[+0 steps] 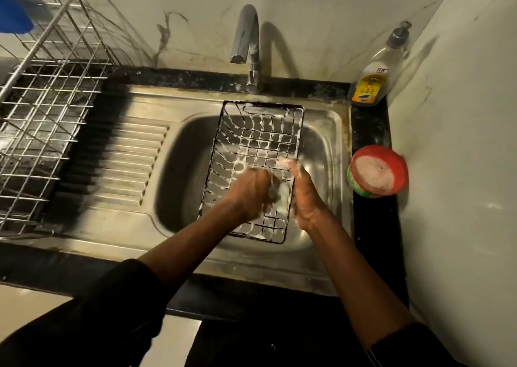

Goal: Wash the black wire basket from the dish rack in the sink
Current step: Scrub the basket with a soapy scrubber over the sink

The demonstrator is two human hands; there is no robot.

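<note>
Looking down from my head, the black wire basket [260,142] lies tilted across the sink [179,176], under both my hands and reaching away from them toward the tap [246,42]. My left hand [249,193] is clenched round what looks like a scrub pad [275,193] pressed on the wires, and my right hand [305,198] grasps the basket's right rim. I judge it light and stiff, but its foam-coated wires are slippery, so the thicker outer rim is the safest hold.
</note>
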